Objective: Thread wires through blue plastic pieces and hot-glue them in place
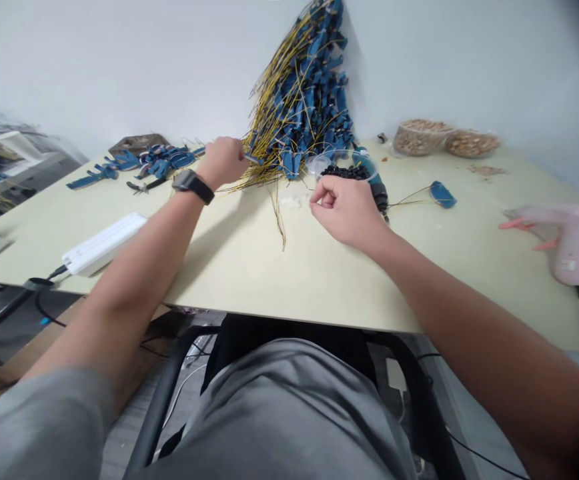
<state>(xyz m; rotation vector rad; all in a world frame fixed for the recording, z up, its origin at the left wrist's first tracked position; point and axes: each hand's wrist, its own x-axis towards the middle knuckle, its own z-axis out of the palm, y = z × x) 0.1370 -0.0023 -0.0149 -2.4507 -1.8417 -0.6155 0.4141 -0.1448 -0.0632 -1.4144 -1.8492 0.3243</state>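
Note:
My left hand [224, 162], with a dark watch on its wrist, is closed at the left side of a tall heap of blue pieces with yellow and black wires [314, 93]. A narrow blue piece [254, 160] sticks out of its fingers; the rest is hidden by the hand. My right hand [347, 208] hovers just in front of a clear round tub of small black parts [344, 172]. Its fingers are curled, thumb against the index finger, and whatever lies in the pinch cannot be made out. Loose wires [278, 217] hang onto the table between both hands.
Several blue pieces [164, 160] and pliers [147, 185] lie left, behind a white power strip [104, 243]. Beside the tub is a teal-and-black tool [377, 187]. One wired blue piece [442, 194], bags of tan bits [419, 137] and a pink glue gun [577, 243] are right.

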